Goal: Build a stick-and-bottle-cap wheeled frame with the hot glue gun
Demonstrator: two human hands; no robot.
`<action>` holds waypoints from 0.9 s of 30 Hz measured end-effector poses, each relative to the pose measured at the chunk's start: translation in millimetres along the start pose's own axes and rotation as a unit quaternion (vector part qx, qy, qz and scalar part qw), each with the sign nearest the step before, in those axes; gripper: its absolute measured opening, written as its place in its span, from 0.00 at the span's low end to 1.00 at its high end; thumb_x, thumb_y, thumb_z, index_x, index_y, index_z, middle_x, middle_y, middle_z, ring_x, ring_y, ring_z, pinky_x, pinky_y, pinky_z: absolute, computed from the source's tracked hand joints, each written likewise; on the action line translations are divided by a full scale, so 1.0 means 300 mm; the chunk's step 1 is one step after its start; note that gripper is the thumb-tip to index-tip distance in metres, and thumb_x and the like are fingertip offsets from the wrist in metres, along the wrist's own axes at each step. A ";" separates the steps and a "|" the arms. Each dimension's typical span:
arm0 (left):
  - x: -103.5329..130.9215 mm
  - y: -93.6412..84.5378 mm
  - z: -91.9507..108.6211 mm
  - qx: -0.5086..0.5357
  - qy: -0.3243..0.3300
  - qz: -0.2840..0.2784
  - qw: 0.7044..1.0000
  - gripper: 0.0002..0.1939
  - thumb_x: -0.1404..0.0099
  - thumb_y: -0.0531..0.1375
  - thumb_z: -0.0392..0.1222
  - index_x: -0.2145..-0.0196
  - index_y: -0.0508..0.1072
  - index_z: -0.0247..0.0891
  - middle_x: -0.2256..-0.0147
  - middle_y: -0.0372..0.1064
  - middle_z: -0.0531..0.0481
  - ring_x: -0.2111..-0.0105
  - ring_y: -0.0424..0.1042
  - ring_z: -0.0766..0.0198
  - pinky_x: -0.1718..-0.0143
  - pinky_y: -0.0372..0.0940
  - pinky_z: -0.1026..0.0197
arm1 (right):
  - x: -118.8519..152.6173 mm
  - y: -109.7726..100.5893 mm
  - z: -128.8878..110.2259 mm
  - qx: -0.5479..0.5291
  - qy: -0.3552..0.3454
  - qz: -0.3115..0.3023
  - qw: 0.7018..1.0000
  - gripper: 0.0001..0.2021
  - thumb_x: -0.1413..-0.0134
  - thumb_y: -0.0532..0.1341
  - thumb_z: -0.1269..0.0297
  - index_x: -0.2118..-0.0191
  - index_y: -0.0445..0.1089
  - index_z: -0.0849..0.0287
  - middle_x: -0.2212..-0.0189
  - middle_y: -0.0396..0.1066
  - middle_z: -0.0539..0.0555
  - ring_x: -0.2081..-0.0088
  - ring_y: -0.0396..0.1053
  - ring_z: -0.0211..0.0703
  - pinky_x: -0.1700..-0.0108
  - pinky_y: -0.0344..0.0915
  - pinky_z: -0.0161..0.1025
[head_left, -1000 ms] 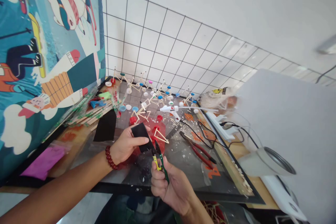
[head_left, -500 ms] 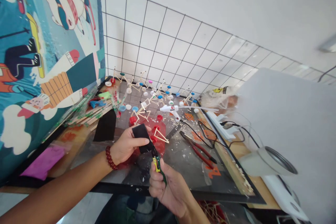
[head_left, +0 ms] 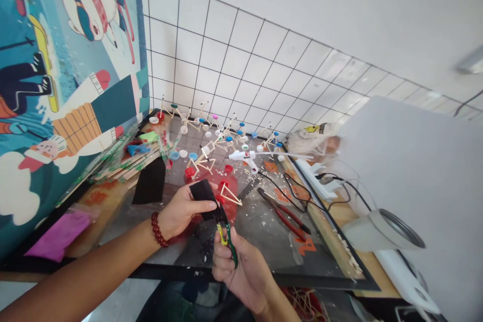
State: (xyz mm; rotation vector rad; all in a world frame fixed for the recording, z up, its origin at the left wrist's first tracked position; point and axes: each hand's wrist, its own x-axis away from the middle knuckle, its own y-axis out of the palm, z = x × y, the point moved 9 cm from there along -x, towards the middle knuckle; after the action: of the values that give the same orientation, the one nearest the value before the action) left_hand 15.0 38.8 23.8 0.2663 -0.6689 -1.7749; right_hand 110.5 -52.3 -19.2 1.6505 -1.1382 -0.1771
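A flat black piece [head_left: 203,197] of sheet is pinched in my left hand [head_left: 184,210], thumb on top, above the near part of the work board. My right hand [head_left: 241,266] is wrapped round snips [head_left: 230,244] with green and yellow handles, held just below the left hand. Their dark jaws meet the lower right edge of the black piece; whether they bite into it I cannot make out. Just beyond lies a triangle of thin wooden sticks [head_left: 231,195] joined to red bottle caps [head_left: 222,187]. Another stick frame [head_left: 204,165] stands behind it.
A white glue gun [head_left: 245,157] lies mid-board, its cord running right. Red-handled pliers [head_left: 285,215] rest to the right. On the left are a larger black sheet [head_left: 150,181], wooden sticks [head_left: 128,166] and a pink packet [head_left: 60,235]. Several stick-and-cap models [head_left: 234,131] fill the back.
The snips' handles have spread apart, with the yellow one now showing separate from the green. Both hands stay in nearly the same place, and the view has shifted slightly.
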 end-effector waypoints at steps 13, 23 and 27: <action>-0.008 0.007 0.003 -0.025 0.014 -0.043 0.999 0.22 0.60 0.76 0.35 0.64 0.80 0.34 0.72 0.77 0.51 0.74 0.72 0.67 0.68 0.66 0.65 | 0.017 0.018 -0.008 0.001 0.000 -0.020 1.000 0.20 0.51 0.71 0.51 0.64 0.72 0.66 0.79 0.53 0.42 0.79 0.41 0.27 0.75 0.43 0.29; -0.001 0.007 -0.016 -0.009 -0.018 -0.044 0.999 0.16 0.55 0.75 0.43 0.70 0.80 0.32 0.72 0.78 0.47 0.73 0.74 0.64 0.67 0.67 0.63 | 0.016 0.007 -0.012 0.022 -0.016 -0.005 1.000 0.21 0.53 0.72 0.51 0.64 0.72 0.65 0.79 0.52 0.42 0.79 0.43 0.27 0.75 0.42 0.29; -0.003 0.011 -0.015 -0.007 -0.021 -0.045 0.999 0.15 0.55 0.74 0.42 0.71 0.79 0.32 0.72 0.78 0.46 0.73 0.74 0.64 0.67 0.68 0.63 | 0.019 0.017 -0.013 0.015 -0.001 -0.018 1.000 0.21 0.53 0.72 0.51 0.64 0.71 0.65 0.79 0.52 0.42 0.79 0.42 0.27 0.75 0.42 0.29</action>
State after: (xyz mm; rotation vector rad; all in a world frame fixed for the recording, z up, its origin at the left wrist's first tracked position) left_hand 20.2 37.8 21.9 0.2542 -0.6825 -1.8758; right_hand 113.0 -53.9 -11.1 1.6985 -1.1196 -0.1854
